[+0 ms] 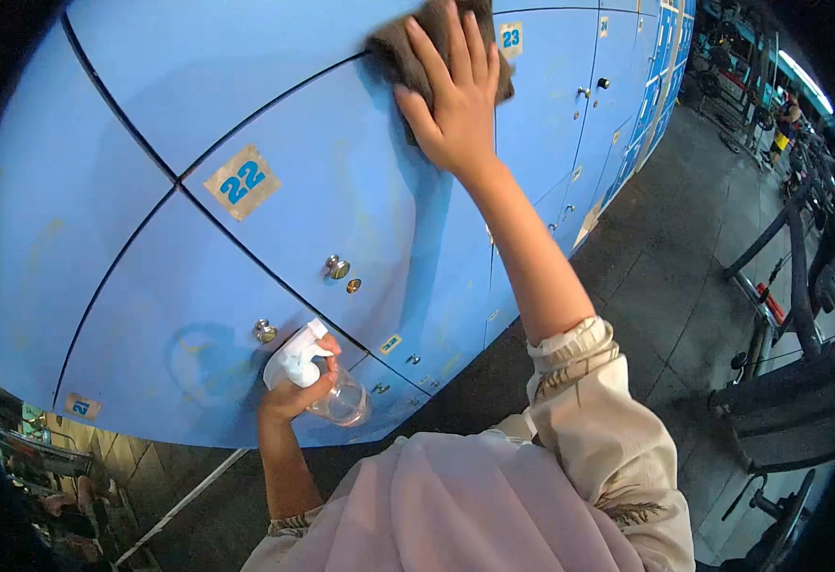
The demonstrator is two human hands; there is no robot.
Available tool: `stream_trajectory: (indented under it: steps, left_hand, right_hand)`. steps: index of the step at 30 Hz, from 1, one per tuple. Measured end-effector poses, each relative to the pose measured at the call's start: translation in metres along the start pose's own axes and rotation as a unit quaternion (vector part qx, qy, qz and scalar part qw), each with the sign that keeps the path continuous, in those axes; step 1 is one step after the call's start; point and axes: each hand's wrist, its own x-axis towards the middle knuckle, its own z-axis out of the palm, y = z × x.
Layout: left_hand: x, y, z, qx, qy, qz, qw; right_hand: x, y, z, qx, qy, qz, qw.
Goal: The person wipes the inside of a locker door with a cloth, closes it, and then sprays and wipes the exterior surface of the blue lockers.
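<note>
My right hand (457,119) presses a brown cloth (408,57) flat against the blue locker doors, near the top edge of door 22 (341,181). Its fingers are spread over the cloth, which bunches around them. Lower down, my left hand (295,396) is wrapped round a spray bottle (346,398) with a white trigger head and a clear body. The bottle is close to the lower door, just beneath a round metal knob (265,331). Another knob (337,267) and a small brass lock (353,286) sit on door 22.
Number labels 23 (512,39) and 21 (82,406) mark neighbouring doors. More lockers run away to the upper right. Gym equipment (799,238) stands on the dark tiled floor (627,286) at right. A person (783,129) is in the far background.
</note>
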Motion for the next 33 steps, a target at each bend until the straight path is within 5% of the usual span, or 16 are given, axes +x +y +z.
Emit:
stream_trajectory:
  steps: [13,18,27,33]
  left_hand:
    - [-0.003,-0.008,-0.002,-0.002,0.009,-0.001,1.0]
    - [-0.002,-0.012,-0.006,0.008,-0.003,0.011,1.0]
    - [-0.002,-0.006,-0.001,-0.01,0.003,-0.005,1.0]
    - [0.001,0.001,0.0,0.028,-0.014,0.02,0.999]
  right_hand:
    - [-0.325,-0.027,-0.035,0.004,-0.226,0.189,0.956]
    - [-0.275,-0.02,-0.026,-0.01,-0.205,0.134,0.969]
    - [0.014,-0.052,-0.006,-0.01,-0.081,-0.078,0.994]
    - [-0.01,-0.065,0.01,0.021,-0.051,-0.032,0.998]
